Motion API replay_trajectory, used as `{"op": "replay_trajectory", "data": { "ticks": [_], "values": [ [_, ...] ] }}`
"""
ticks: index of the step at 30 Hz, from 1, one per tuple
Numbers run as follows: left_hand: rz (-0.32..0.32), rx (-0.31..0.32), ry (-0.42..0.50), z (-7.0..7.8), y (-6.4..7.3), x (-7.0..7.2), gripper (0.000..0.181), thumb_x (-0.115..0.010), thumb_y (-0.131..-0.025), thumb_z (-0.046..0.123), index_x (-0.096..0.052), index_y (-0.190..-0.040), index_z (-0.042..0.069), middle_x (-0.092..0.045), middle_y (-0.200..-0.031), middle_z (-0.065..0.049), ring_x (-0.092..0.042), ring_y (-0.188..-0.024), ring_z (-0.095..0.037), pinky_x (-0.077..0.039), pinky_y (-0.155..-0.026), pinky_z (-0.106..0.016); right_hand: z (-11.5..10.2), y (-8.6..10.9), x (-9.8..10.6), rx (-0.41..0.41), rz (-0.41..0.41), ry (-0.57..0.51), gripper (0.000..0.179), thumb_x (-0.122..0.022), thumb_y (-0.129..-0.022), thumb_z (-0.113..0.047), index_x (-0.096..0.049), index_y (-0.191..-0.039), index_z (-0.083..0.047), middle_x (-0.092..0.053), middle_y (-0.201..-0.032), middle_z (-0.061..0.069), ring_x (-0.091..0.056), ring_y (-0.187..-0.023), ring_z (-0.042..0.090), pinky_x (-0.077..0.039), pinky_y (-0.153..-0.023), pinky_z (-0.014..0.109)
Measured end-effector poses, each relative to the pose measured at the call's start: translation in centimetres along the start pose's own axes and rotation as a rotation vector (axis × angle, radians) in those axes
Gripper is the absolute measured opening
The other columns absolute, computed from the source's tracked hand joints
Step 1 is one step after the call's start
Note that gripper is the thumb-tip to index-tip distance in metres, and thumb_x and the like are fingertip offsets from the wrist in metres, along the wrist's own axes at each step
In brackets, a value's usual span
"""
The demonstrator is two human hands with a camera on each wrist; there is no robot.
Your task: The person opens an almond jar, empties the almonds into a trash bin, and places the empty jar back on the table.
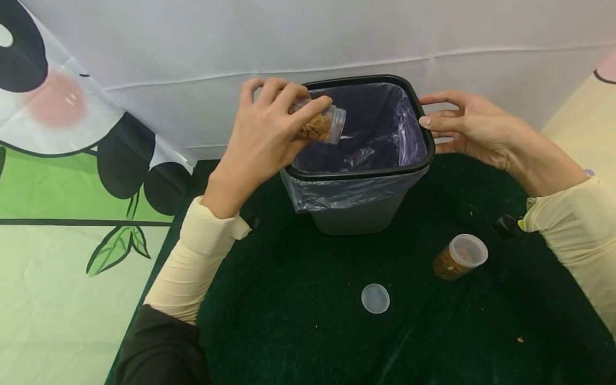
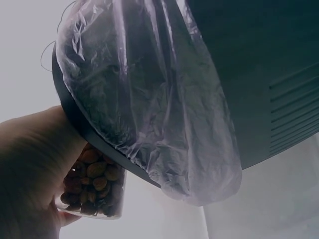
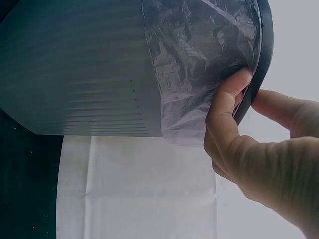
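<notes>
My left hand (image 1: 264,128) grips a clear plastic jar (image 1: 321,124) of small brown pieces, tipped on its side over the bin's left rim, mouth toward the inside. In the left wrist view, the brown pieces (image 2: 94,180) show through the jar's wall just beyond the rim. My right hand (image 1: 474,128) pinches the bin's right rim, thumb on top and fingers outside. The grey trash bin (image 1: 358,216) has a black rim (image 1: 361,175) and a thin translucent bag (image 3: 194,59) folded over its edge.
On the dark green cloth (image 1: 279,321), a second clear jar (image 1: 454,259) with brown contents and a whitish top stands at the right. A round translucent lid (image 1: 375,298) lies in front of the bin. A white sheet (image 1: 192,43) hangs behind. Small crumbs dot the cloth.
</notes>
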State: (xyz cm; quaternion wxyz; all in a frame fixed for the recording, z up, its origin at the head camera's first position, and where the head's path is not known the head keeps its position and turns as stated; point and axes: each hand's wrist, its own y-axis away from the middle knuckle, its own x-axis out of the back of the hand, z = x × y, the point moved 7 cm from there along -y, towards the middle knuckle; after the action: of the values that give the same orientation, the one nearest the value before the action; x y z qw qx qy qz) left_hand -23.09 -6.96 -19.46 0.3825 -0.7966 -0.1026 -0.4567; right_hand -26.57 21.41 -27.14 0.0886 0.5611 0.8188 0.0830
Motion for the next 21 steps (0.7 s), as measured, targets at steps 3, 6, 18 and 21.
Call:
{"op": "replay_trajectory", "data": {
  "ticks": [3, 6, 18, 21],
  "values": [
    [0.001, 0.000, 0.001, -0.03, -0.01, 0.00, 0.064, -0.078, -0.084, 0.033, -0.049, -0.142, 0.031, -0.057, -0.130, -0.009, -0.047, -0.125, -0.032, -0.029, -0.107, -0.058, -0.01, -0.06, -0.05, -0.001, 0.003, -0.003, 0.062, -0.063, -0.095, -0.008, -0.030, -0.147, -0.016, -0.063, -0.116, 0.003, -0.064, -0.090, 0.018, -0.058, -0.073, 0.034],
    [-0.002, 0.000, -0.002, 0.01, 0.00, -0.05, 0.065, -0.078, -0.084, 0.031, -0.049, -0.142, 0.031, -0.057, -0.131, -0.010, -0.046, -0.126, -0.033, -0.028, -0.108, -0.058, 0.00, -0.10, -0.11, -0.003, 0.003, -0.008, 0.062, -0.063, -0.095, -0.008, -0.030, -0.147, -0.016, -0.063, -0.115, 0.003, -0.064, -0.089, 0.018, -0.058, -0.073, 0.034],
    [0.008, -0.006, -0.017, 0.21, 0.00, 0.05, 0.062, -0.078, -0.084, 0.024, -0.052, -0.139, 0.032, -0.059, -0.129, -0.009, -0.047, -0.125, -0.032, -0.028, -0.108, -0.058, -0.05, -0.12, -0.32, -0.005, -0.005, -0.032, 0.064, -0.063, -0.095, -0.008, -0.029, -0.148, -0.015, -0.061, -0.118, 0.005, -0.066, -0.090, 0.018, -0.059, -0.074, 0.034],
    [0.010, -0.010, -0.026, 0.24, 0.06, 0.04, 0.061, -0.078, -0.085, 0.024, -0.051, -0.140, 0.032, -0.059, -0.129, -0.009, -0.047, -0.125, -0.032, -0.028, -0.108, -0.057, 0.00, -0.15, -0.38, -0.005, -0.005, -0.029, 0.064, -0.063, -0.095, -0.008, -0.028, -0.148, -0.015, -0.061, -0.119, 0.005, -0.066, -0.090, 0.018, -0.059, -0.074, 0.034]
  ]
}}
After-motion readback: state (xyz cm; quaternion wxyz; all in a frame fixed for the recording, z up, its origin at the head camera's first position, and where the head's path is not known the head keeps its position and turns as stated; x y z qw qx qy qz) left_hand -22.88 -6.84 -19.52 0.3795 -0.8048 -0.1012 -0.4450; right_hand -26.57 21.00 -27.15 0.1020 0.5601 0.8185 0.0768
